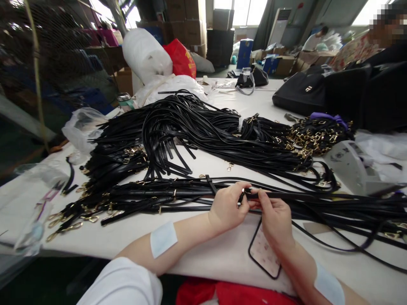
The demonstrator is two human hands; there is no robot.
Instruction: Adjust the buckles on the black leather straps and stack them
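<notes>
My left hand (227,206) and my right hand (274,216) meet over the white table (206,254), both pinched on one black leather strap (305,197) that runs off to the right. The fingertips close around a small dark fitting on that strap. A row of black straps with gold clasps (133,197) lies flat just beyond my hands. Behind it a big heap of black straps (197,127) is spread across the table. A phone in a pale patterned case (263,254) lies under my right wrist.
A pile of gold-coloured buckles and clasps (314,137) sits at the right, beside a grey device (349,167). Black handbags (305,91) stand at the back right, near another person. Plastic bags (81,127) and a white roll (144,53) are at the left and back.
</notes>
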